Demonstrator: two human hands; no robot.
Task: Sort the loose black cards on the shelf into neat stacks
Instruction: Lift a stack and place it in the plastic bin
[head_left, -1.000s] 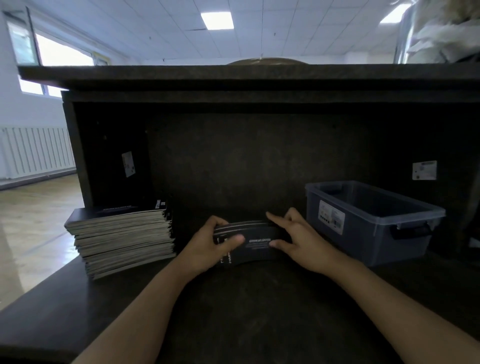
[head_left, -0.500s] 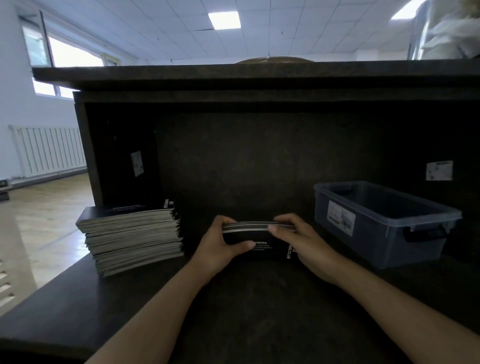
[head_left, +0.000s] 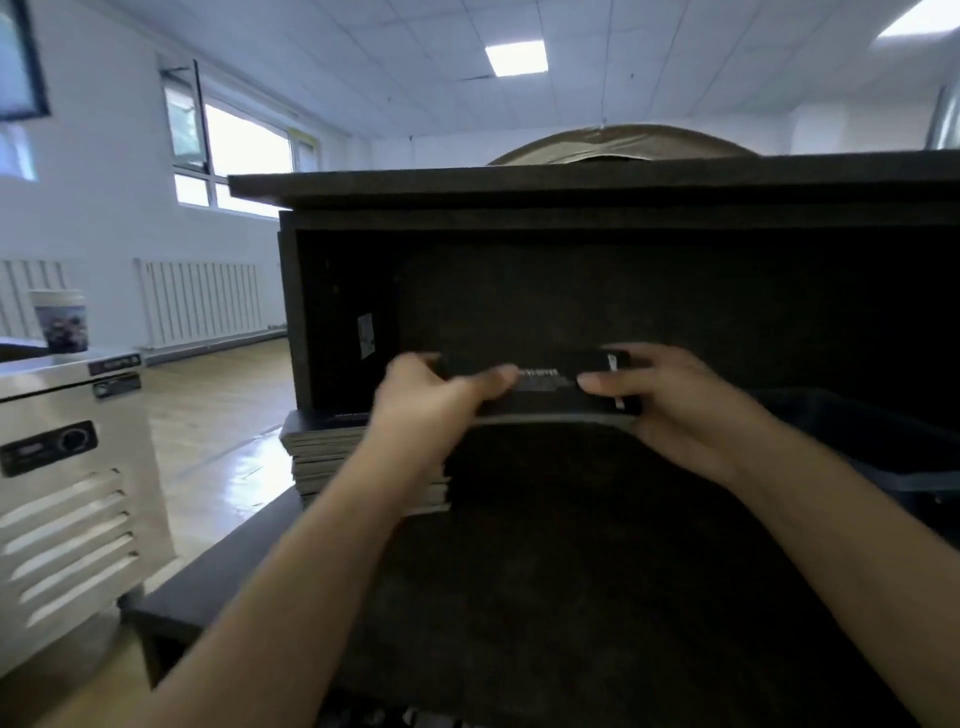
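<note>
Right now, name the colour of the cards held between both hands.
Black with faint white print; the cards show best in the head view.

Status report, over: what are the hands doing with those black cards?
Left hand, right hand: both gripping card bundle by its ends. Bundle level. Tall stack lower left, nothing seen blocking.

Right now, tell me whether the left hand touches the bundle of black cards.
Touching. The head view shows the left hand gripping the bundle of black cards at its left end, thumb on top.
</note>
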